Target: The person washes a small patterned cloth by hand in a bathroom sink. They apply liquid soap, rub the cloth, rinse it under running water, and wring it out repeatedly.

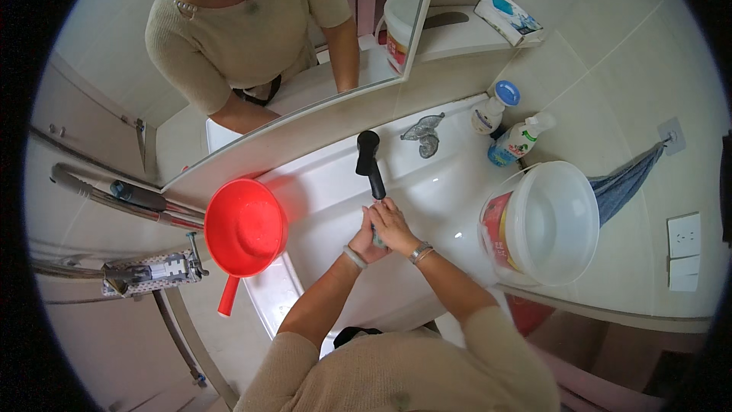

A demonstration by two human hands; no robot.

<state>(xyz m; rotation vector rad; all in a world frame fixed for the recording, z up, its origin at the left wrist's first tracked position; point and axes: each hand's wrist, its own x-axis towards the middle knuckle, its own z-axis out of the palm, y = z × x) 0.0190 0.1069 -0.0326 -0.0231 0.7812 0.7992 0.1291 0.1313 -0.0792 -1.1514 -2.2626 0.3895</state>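
Observation:
Over the white sink basin (pixel 320 234), both my hands meet just below the spout of a black faucet (pixel 372 160). My left hand (pixel 366 240) lies palm up beneath, with a small greenish object (pixel 377 237) between it and the other hand; what it is cannot be told. On top of it rests my right hand (pixel 392 225), fingers stretched towards the spout. Whether water runs over them is not plain. A pale bangle is on the left wrist and a metal watch on the right one.
A red plastic dipper (pixel 246 228) sits at the basin's left. At the right stand a white plastic bucket (pixel 557 223) and two pump bottles (pixel 489 114), (pixel 514 140). A grey sink ornament (pixel 426 134) lies behind the basin, below a mirror (pixel 251 40). A blue cloth (pixel 626 183) hangs on the wall.

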